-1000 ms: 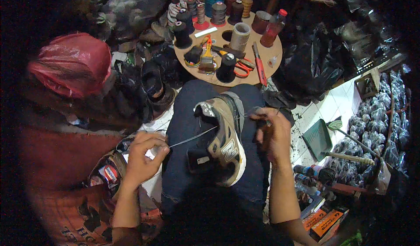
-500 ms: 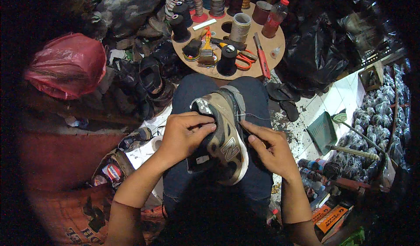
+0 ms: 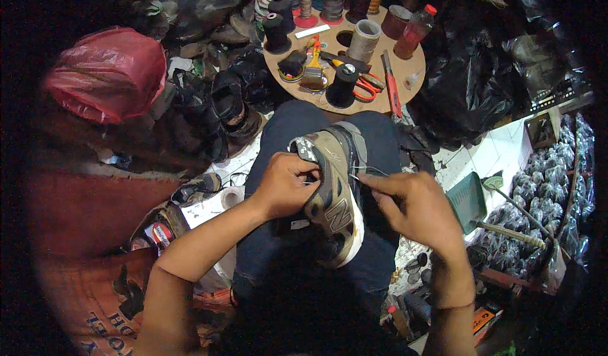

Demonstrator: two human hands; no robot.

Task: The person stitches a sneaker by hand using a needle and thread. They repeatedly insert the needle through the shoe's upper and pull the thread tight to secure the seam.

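Down on the lap [image 3: 377, 248], between two bare hands: a grey-brown shoe [image 3: 337, 188], turned on its side, pale emblem uppermost. Check the lie of that long axis: running from beside the knees back toward the wearer's waist, near end angled a touch to the right. Broadside on to both hands, then, opening toward the left, sole [image 3: 360, 226] toward the right. Over to the left hand [image 3: 285, 188]: right up against the shoe, fingers bunched at the opening, tips partly hidden, a short pale strand in among them; pinched or merely brushed, cannot tell. Across to the right hand [image 3: 415, 207]: in close from the far side, index finger stretched leftward at the sole edge, thumb a little apart below; clamped on anything or not, cannot tell. And there, pale and fine, the thread [image 3: 373, 170], trailing rightward from the sole edge, just above that index finger. Nearer of the two: the left, in contact; the right only just beside, touching or barely clear, too small to call. Beyond the knees, a round table [image 3: 381, 105], busy with a black spool [image 3: 342, 85], a brush [image 3: 313, 75] and a red-handled knife [image 3: 393, 93].
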